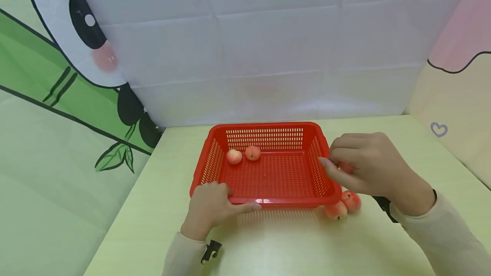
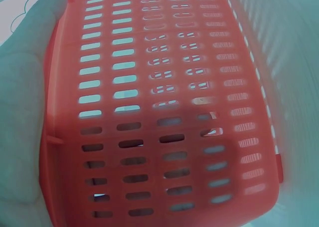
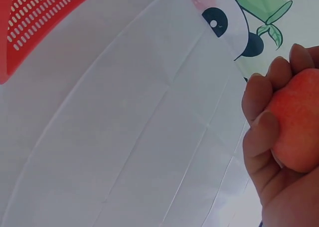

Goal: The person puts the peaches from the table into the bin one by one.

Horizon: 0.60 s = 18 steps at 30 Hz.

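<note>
A red plastic basket with slotted walls stands on the table. Inside it, toward the back left, lie two small peaches, a paler one and a redder one. My left hand grips the rim at the front left corner, its thumb along the front edge; the left wrist view shows the basket's slotted wall beside it. By the right rim, my right hand holds a peach with curled fingers. Below that hand, two more peaches rest on the table against the basket's front right corner.
The pale wooden-looking table runs back to a white cloth backdrop. Cartoon-printed cloth hangs at the left and the right.
</note>
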### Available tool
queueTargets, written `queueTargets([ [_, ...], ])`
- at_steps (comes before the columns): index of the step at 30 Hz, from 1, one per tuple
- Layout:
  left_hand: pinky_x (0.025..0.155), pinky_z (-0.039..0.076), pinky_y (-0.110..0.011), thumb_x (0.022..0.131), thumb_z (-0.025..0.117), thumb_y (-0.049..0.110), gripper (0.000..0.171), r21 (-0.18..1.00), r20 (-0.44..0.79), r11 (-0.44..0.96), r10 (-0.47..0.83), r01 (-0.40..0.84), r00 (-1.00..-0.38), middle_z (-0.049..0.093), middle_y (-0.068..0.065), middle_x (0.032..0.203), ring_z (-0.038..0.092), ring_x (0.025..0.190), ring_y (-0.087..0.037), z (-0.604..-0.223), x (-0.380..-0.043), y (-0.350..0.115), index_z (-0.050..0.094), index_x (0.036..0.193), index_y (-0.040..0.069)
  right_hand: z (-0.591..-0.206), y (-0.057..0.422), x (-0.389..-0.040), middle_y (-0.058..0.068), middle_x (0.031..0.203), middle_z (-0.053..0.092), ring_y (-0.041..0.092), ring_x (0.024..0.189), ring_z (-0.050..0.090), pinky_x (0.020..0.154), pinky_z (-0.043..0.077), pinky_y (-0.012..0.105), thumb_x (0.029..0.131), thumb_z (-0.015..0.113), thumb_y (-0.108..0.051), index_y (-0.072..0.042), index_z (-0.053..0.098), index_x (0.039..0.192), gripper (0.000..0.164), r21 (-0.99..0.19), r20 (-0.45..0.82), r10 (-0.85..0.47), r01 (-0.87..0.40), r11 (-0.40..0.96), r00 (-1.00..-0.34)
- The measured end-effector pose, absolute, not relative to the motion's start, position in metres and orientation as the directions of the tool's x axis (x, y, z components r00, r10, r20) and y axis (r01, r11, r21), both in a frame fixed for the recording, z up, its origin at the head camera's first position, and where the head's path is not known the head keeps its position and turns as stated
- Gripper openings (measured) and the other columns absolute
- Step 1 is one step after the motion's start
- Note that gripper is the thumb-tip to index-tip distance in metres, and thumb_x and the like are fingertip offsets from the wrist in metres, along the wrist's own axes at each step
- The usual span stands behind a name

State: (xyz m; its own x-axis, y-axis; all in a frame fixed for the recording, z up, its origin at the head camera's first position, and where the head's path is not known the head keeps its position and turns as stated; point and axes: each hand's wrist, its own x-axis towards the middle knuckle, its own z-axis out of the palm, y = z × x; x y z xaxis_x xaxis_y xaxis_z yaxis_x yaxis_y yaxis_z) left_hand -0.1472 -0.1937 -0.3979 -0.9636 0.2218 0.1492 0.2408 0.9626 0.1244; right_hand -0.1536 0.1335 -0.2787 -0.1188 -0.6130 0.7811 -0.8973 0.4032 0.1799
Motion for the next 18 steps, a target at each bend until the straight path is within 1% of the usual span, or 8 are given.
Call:
queueTargets([
  [5,0.043,0.030,-0.026,0.060,0.030,0.098,0.080,0.122,0.152,0.961,0.229,0.248,-0.961,0.033,0.007,0.038,0.036,0.041,-0.010,-0.398,-0.147,-0.193,0.042,0.048,0.020,-0.275,0.124,-0.152,-0.010,0.059,0.048,0.003,0.050,0.042,0.038,0.035,0.017,0.091,0.050,-0.025,-0.021,0.045,0.055,0.037,0.180,0.804,-0.589,-0.911,0.372,-0.082],
  [10,0.045,0.032,-0.026,0.059,0.029,0.099,0.081,0.120,0.121,0.966,0.215,0.229,-0.969,0.037,0.007,0.039,0.038,0.042,-0.010,-0.398,-0.148,-0.193,0.044,0.049,0.020,-0.269,0.115,-0.151,-0.009,0.059,0.049,0.004,0.050,0.042,0.037,0.035,0.017,0.092,0.049,-0.024,-0.020,0.046,0.055,0.037,0.200,0.815,-0.578,-0.911,0.360,-0.050],
  [14,0.045,0.033,-0.026,0.060,0.029,0.098,0.080,0.115,0.116,0.967,0.215,0.229,-0.970,0.038,0.007,0.040,0.039,0.042,-0.010,-0.398,-0.147,-0.193,0.045,0.050,0.020,-0.261,0.105,-0.149,-0.007,0.059,0.050,0.005,0.050,0.044,0.037,0.036,0.018,0.091,0.049,-0.022,-0.018,0.048,0.056,0.036,0.228,0.821,-0.570,-0.916,0.330,-0.001],
  [18,0.045,0.032,-0.026,0.060,0.030,0.098,0.080,0.119,0.124,0.967,0.209,0.223,-0.970,0.037,0.007,0.039,0.039,0.042,-0.010,-0.399,-0.147,-0.194,0.044,0.049,0.020,-0.252,0.093,-0.150,-0.008,0.057,0.048,0.005,0.048,0.042,0.036,0.033,0.019,0.090,0.048,-0.018,-0.017,0.048,0.055,0.035,0.273,0.819,-0.572,-0.910,0.313,0.049],
])
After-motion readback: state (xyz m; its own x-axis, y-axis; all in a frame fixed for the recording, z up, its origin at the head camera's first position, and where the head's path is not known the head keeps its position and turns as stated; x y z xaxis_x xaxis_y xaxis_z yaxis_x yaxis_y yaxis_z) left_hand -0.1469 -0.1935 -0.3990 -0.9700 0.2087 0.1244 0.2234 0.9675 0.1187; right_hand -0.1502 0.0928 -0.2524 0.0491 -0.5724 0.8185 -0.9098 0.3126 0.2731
